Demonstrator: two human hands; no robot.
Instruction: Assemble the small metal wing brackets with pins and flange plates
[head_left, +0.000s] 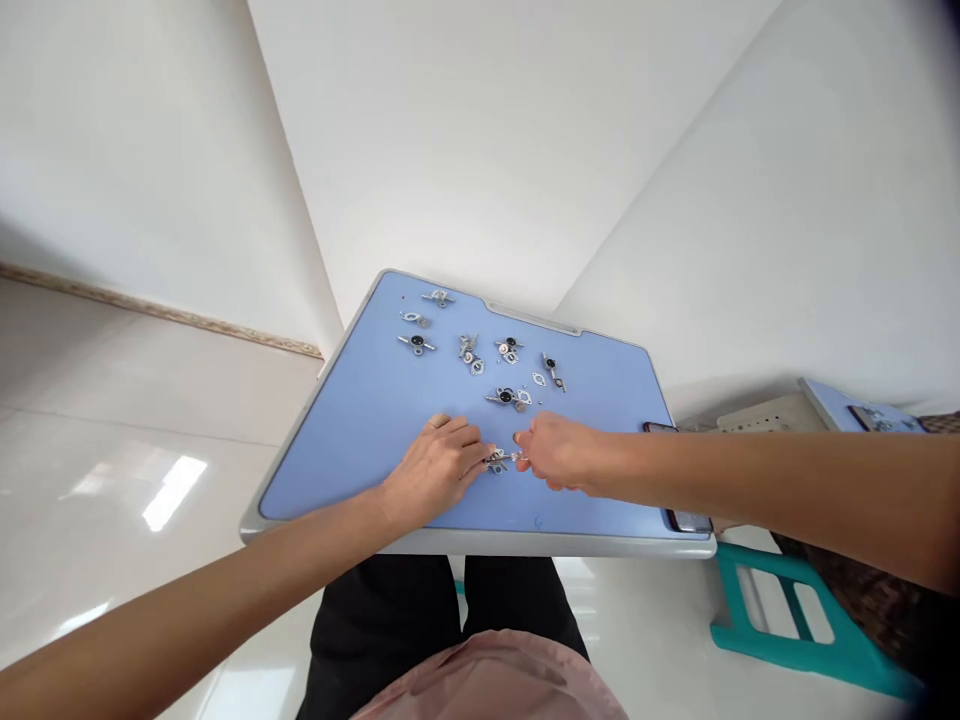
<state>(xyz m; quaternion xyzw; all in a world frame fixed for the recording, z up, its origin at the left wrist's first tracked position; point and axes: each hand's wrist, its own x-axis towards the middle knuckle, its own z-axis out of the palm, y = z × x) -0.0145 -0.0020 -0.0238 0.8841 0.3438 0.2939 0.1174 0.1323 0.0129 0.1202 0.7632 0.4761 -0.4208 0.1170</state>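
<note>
"What is the left hand (pixel 442 462) doing?"

"Its fingers are pinched in close on a small metal fitting (pixel 496 461), low down near the front edge of the blue worktop (pixel 337 440). It's flat, with the palm side down."

"And the right hand (pixel 556 450)?"

"Its fingers are curled in tight and hold a thin rod (pixel 514 457). The rod points across at the fitting (it's shiny, and too small for me to say just what it is)."

"What else is on top?"

"Just past the hands is a fitting with a black round middle (pixel 505 397), and a flat ring plate (pixel 524 397) is right beside it. There's another loose ring plate (pixel 539 379) a bit farther back. More black-and-silver fittings (pixel 418 343) lie spread out toward the back and the left."

"Anything by the right arm?"

"A dark phone (pixel 691 521) sticks out below it, at the right side of the worktop. A green plastic stool (pixel 814 625) stands on the floor (pixel 150 560), lower right. There's a second blue table (pixel 825 400) over there too, farther back."
</note>
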